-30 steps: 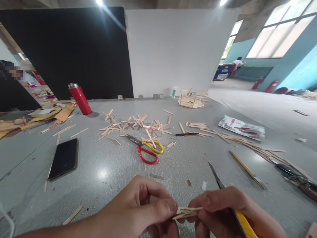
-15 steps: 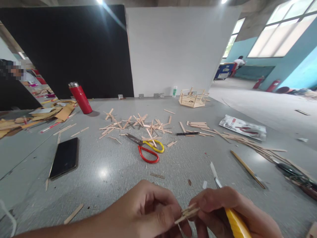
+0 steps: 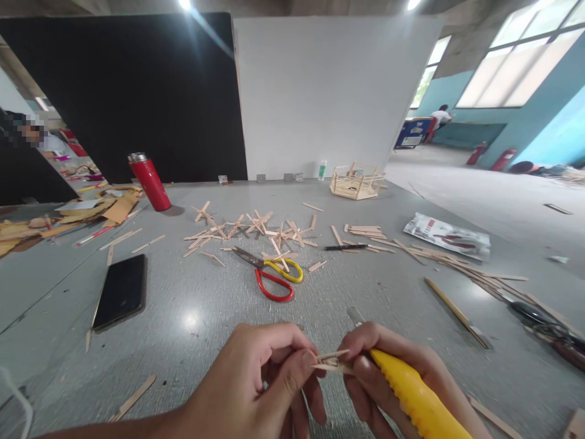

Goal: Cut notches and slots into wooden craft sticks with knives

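Observation:
My left hand [image 3: 256, 375] pinches one end of a small piece of joined wooden sticks [image 3: 329, 366] between thumb and fingers. At its other end, my right hand [image 3: 375, 387] grips the same piece with its fingertips. Lying across the right hand is a yellow-handled craft knife [image 3: 414, 393], held by the fingers, its blade pointing away and partly hidden. Scissors [image 3: 274, 285] with one red and one yellow handle lie spread beyond the hands. Behind them are scattered wooden sticks [image 3: 258, 222], some crossed into star shapes.
A phone [image 3: 121, 292] lies left, below a red bottle [image 3: 150, 183]. At the back stand a wooden stick frame [image 3: 356, 183] and a small glue bottle [image 3: 322, 170]. To the right are a white packet [image 3: 448, 236], a brush [image 3: 457, 311], long sticks and dark-handled pliers [image 3: 532, 317].
Both hands have risen slightly and shifted left with the wooden piece, which is now more level. The knife has swung so its blade points further left and more of the yellow handle shows.

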Available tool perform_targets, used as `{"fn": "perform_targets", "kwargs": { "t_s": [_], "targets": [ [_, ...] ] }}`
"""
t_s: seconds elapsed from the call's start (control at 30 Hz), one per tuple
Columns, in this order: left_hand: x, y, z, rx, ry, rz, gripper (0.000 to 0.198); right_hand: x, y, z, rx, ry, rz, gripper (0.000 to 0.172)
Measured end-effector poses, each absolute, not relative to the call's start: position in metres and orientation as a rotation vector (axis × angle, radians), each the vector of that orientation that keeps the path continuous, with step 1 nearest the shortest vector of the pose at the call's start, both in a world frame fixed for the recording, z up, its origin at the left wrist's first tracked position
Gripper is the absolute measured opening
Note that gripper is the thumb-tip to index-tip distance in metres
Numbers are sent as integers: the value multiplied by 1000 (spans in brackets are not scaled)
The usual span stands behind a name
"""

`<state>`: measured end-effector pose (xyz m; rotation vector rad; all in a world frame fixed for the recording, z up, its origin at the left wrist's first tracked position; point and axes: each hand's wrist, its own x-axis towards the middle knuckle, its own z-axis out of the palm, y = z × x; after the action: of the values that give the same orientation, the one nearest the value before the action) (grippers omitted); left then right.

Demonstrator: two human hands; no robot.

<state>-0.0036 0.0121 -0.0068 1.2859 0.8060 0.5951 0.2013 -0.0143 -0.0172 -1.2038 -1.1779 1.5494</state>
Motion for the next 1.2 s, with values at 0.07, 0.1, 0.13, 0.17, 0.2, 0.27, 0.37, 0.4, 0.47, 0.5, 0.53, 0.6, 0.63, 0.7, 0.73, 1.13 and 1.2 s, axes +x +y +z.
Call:
{"fn": "perform_targets", "kwargs": {
  "t_s": [0.07, 0.1, 0.13, 0.17, 0.2, 0.27, 0.37, 0.4, 0.47, 0.5, 0.53, 0.6, 0.63, 0.7, 0.73, 1.13, 1.2],
  "targets": [
    [-2, 11, -8, 1239, 814, 595, 57, 202, -11, -17, -1182, -1184, 1549, 46],
    [-1, 11, -8, 1204, 813, 591, 57, 203, -9, -17, -1170, -1195, 1539, 45],
    [-1, 12, -8, 1168, 806, 598, 57, 204, -8, -16, -1160, -1211, 1533, 46],
    [0, 14, -7, 1138, 803, 626, 57, 205, -8, -16, -1154, -1227, 1536, 46],
    [-1, 17, -7, 1120, 808, 677, 56, 205, -8, -16, -1153, -1241, 1550, 47],
    [-3, 27, -7, 1135, 845, 834, 52, 207, -9, -17, -1152, -1266, 1591, 49],
    [-7, 40, -9, 1231, 905, 925, 37, 207, -10, -18, -1143, -1294, 1623, 47],
    [-8, 43, -11, 1239, 888, 897, 33, 207, -10, -18, -1143, -1296, 1615, 47],
    [-9, 43, -12, 1264, 834, 784, 30, 207, -9, -18, -1165, -1288, 1580, 48],
    [-9, 42, -12, 1272, 801, 709, 27, 206, -8, -18, -1183, -1285, 1557, 49],
    [-9, 41, -11, 1272, 772, 637, 24, 206, -8, -17, -1201, -1287, 1533, 50],
    [-11, 40, -6, 1256, 720, 508, 22, 206, -7, -17, -1233, -1308, 1493, 49],
    [-12, 40, -4, 1244, 698, 458, 20, 206, -7, -17, -1242, -1322, 1476, 48],
    [-14, 42, 1, 1239, 659, 391, 16, 206, -8, -17, -1252, -1357, 1444, 48],
    [-15, 43, 2, 1243, 644, 373, 16, 206, -8, -18, -1253, -1377, 1427, 48],
    [-13, 45, -18, 1196, 628, 293, 20, 202, -8, -17, -1379, -1388, 1586, 57],
    [-13, 45, -18, 1218, 654, 292, 19, 202, -8, -18, -1388, -1363, 1628, 57]
  ]
}}
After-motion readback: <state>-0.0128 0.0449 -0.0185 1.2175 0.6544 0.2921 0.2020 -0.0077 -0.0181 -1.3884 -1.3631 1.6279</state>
